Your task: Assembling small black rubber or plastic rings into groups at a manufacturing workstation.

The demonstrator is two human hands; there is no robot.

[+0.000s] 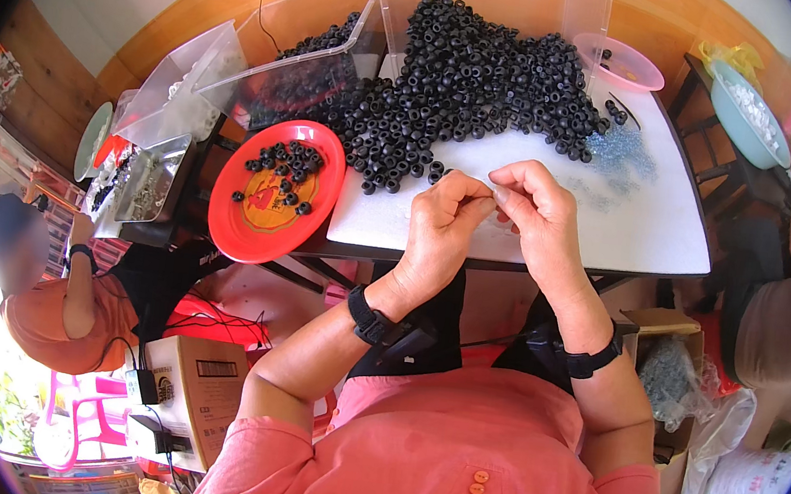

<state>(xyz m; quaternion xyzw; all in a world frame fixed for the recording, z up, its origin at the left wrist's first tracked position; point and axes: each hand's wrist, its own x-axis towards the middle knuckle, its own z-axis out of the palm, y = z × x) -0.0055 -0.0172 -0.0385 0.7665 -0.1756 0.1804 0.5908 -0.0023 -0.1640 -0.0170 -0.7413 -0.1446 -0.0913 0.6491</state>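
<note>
My left hand (440,233) and my right hand (546,227) meet above the front part of the white table board (374,220). Thumbs and forefingers are pinched together on both sides, and whatever lies between the fingertips is too small or hidden to name. Just beyond them spreads a big heap of small black ring-like parts (455,68), round with a hole. Small clear bluish pieces (621,151) lie scattered to the right of that heap. At the left, a red plate (229,179) carries some more of the black parts.
Behind the plate stands a clear plastic bin (367,24) with black parts. A pink bowl (644,75) sits at the back right, and a pale blue basin (768,148) with white pieces beyond it. Other people work at left and right. An opened cardboard box (665,322) is by my right arm.
</note>
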